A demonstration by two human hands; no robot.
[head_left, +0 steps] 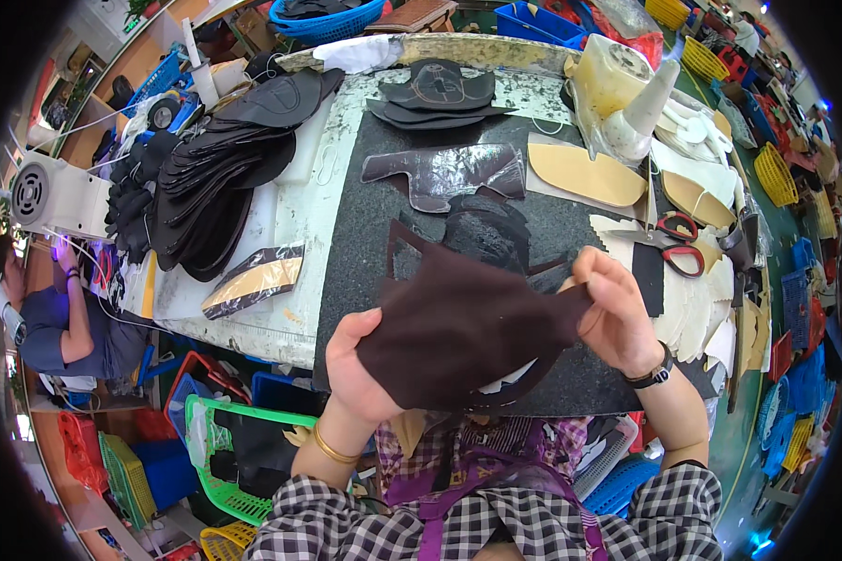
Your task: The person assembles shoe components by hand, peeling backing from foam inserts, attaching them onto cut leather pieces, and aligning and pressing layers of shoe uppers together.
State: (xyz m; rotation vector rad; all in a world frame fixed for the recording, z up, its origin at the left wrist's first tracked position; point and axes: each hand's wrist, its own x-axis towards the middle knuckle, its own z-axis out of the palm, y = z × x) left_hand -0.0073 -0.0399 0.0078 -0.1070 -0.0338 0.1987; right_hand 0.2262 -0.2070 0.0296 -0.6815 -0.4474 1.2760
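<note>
Between both hands a dark brown, soft sheet piece (458,327), perhaps leather or lining cloth, is held up over the worktable. My left hand (363,374) grips its left edge, thumb on the near face and the other fingers hidden behind. At its right end my right hand (617,313) pinches a corner between thumb and fingers. Beneath and beyond it, partly covered, lie black cut pieces (486,229) on a dark grey mat (346,271). Farther back on the mat is a shiny, dark, boot-shaped piece (444,175).
Red-handled scissors (678,245) lie right of the hands, by pale cut pieces (711,323). Tan insole-like shapes (585,173) and a yellowish plastic container (613,75) stand farther back. Stacked black shoe pieces (220,178) fill the left side. A co-worker (84,313) sits far left; a green basket (220,467) stands below.
</note>
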